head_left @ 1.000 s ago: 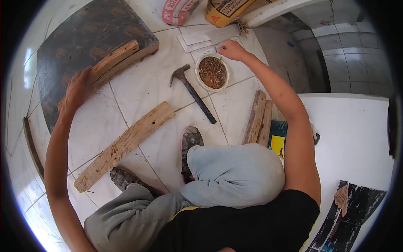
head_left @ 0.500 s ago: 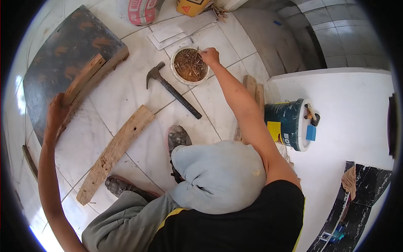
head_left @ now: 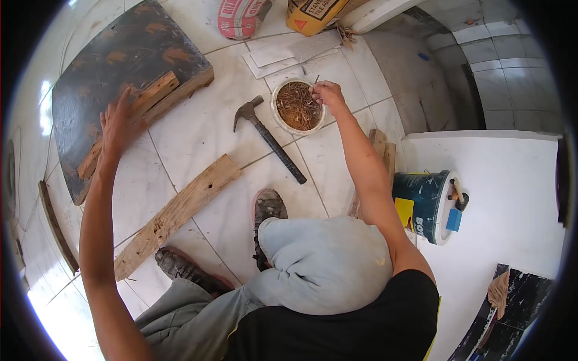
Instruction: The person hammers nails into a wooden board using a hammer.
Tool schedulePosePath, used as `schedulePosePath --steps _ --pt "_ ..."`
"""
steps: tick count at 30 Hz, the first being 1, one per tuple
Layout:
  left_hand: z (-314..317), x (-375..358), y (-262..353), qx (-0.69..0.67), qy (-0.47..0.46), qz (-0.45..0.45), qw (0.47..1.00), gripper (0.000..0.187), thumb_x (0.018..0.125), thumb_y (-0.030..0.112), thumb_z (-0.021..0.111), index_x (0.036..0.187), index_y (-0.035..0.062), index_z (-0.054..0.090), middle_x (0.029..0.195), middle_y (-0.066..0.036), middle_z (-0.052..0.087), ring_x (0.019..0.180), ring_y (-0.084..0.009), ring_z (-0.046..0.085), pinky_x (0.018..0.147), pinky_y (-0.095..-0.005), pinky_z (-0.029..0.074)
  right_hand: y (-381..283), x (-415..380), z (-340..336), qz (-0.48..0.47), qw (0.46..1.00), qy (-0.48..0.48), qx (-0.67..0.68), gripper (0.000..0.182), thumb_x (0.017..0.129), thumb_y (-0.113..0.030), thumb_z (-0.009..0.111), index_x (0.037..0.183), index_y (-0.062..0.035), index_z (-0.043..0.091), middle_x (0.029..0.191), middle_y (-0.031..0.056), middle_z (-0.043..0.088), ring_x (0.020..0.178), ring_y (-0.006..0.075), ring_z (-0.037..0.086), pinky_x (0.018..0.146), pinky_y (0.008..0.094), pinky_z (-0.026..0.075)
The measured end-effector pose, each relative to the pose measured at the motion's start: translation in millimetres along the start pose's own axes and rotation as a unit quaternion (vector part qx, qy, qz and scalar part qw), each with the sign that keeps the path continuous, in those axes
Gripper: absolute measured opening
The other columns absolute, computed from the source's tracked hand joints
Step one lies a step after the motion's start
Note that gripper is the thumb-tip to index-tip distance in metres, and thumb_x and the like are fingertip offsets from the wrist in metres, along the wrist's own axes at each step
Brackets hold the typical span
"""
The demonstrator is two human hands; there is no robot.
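Observation:
My right hand point(head_left: 329, 95) is at the rim of a round white tub point(head_left: 276, 113) full of nails point(head_left: 299, 107). Its fingertips pinch a nail point(head_left: 317, 78) that points upward. On the left, my left hand point(head_left: 117, 125) is a little blurred, its fingers spread over a narrow wooden strip point(head_left: 155, 95). That strip lies along the near edge of a dark, stained panel box point(head_left: 114, 45). Between my hands, a claw hammer point(head_left: 272, 141) rests on the floor, its head toward the tub.
A wooden plank point(head_left: 180, 213) lies on the tiles point(head_left: 313, 180) before my shoes. At right stand a dark green bucket point(head_left: 418, 204) and wood pieces point(head_left: 383, 150). Tile offcuts point(head_left: 274, 54), a red-and-white bag point(head_left: 239, 21) and a yellow bag point(head_left: 310, 17) are at the back.
My left hand has let go of the wooden strip's near end and moved up along it, fingers spreading. My right hand has drawn up to the tub's rim with a nail. The view has shifted.

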State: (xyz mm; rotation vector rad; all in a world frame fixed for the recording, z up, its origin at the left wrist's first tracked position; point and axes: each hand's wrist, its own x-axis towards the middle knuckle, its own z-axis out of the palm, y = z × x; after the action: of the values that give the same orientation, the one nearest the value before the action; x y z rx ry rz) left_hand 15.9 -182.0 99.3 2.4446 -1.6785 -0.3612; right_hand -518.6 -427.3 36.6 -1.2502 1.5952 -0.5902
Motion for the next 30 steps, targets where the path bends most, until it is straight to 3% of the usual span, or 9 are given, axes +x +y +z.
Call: schedulePosePath --steps 2,5,9,13,17,19,23,27,30 --pt "11.8 -6.0 6.2 -0.021 0.251 0.141 0.957 0.059 0.09 0.02 0.075 0.145 0.0141 0.055 0.135 -0.016 0.06 0.12 -0.033 0.061 0.103 -0.0471 0.045 -27.7 -19.1 8.3 0.001 0.997 -0.052 0.051 0.018 0.095 -0.015 0.065 0.106 -0.0006 0.068 0.089 0.0068 0.073 0.074 0.0122 0.066 0.064 0.0267 0.052" --pt "17.9 -31.2 89.0 -0.354 0.108 0.095 0.924 0.024 0.098 0.019 0.067 0.114 0.0032 0.075 0.102 -0.015 0.072 0.093 -0.0282 0.071 0.082 -0.0349 0.055 -58.0 -70.7 49.5 -0.002 0.972 -0.198 0.123 0.018 0.102 -0.013 0.059 0.115 -0.0006 0.064 0.095 0.0066 0.072 0.078 0.0126 0.066 0.072 0.0272 0.055" --pt "52.4 -55.0 158.9 -0.647 -0.054 -0.013 0.761 0.044 0.1 0.031 0.068 0.124 -0.0059 0.069 0.103 -0.01 0.074 0.091 -0.0145 0.064 0.083 -0.0302 0.052 -92.9 -144.4 133.3 -0.059 0.895 -0.422 0.129 0.019 0.105 -0.019 0.059 0.111 -0.0013 0.063 0.094 0.0056 0.069 0.079 0.0137 0.067 0.075 0.0284 0.055" --pt "66.7 -65.2 159.7 -0.766 -0.076 -0.024 0.638 0.033 0.099 0.026 0.071 0.12 0.0002 0.073 0.09 -0.002 0.069 0.081 -0.0118 0.057 0.078 -0.0303 0.051 -100.9 -175.8 176.3 -0.114 0.898 -0.417 0.076 0.027 0.103 -0.023 0.061 0.104 0.0038 0.065 0.089 0.0092 0.07 0.076 0.0178 0.067 0.073 0.0309 0.057" --pt "30.3 -27.7 107.9 -0.574 0.131 -0.002 0.808 0.032 0.096 0.03 0.074 0.118 0.0069 0.076 0.089 -0.004 0.072 0.083 -0.0121 0.061 0.08 -0.0302 0.051 -82.9 -172.1 162.6 -0.226 0.9 -0.274 -0.251 0.037 0.099 -0.03 0.066 0.109 0.0061 0.062 0.1 0.0182 0.069 0.085 0.0297 0.071 0.079 0.0407 0.058" --pt "2.4 7.8 68.4 -0.565 0.162 -0.052 0.808 0.034 0.095 0.029 0.075 0.122 0.0074 0.075 0.09 -0.003 0.075 0.086 -0.0099 0.066 0.078 -0.0272 0.053 -50.7 -169.4 148.9 -0.206 0.795 -0.125 -0.557 0.05 0.094 -0.035 0.071 0.117 0.0076 0.057 0.116 0.0267 0.064 0.1 0.0409 0.069 0.086 0.0487 0.056" --pt "-14.8 47.2 32.6 -0.472 0.169 -0.071 0.862 0.032 0.096 0.027 0.074 0.12 0.0061 0.075 0.092 -0.001 0.076 0.086 -0.0089 0.069 0.075 -0.0259 0.056 -2.4 -174.6 129.0 -0.121 0.811 -0.149 -0.553 0.056 0.091 -0.034 0.073 0.121 0.0088 0.053 0.124 0.0298 0.058 0.109 0.0439 0.065 0.089 0.0501 0.055" --pt "14.9 57.3 40.9 -0.569 0.146 -0.032 0.809 0.03 0.098 0.027 0.071 0.114 0.0014 0.075 0.086 -0.004 0.075 0.082 -0.0081 0.068 0.07 -0.0281 0.056 28.7 -158.0 120.1 -0.111 0.835 -0.139 -0.521 0.054 0.09 -0.032 0.072 0.117 0.0102 0.053 0.121 0.032 0.06 0.109 0.0463 0.064 0.092 0.0522 0.053" --pt "27.3 53.8 46.2 -0.592 0.157 -0.011 0.79 0.024 0.1 0.022 0.069 0.114 0.0024 0.075 0.087 -0.003 0.075 0.08 -0.0079 0.067 0.073 -0.0287 0.058 53.3 -157.2 123.6 -0.136 0.905 -0.054 -0.398 0.044 0.09 -0.028 0.068 0.107 0.01 0.054 0.09 0.0304 0.066 0.086 0.048 0.066 0.084 0.0502 0.053"
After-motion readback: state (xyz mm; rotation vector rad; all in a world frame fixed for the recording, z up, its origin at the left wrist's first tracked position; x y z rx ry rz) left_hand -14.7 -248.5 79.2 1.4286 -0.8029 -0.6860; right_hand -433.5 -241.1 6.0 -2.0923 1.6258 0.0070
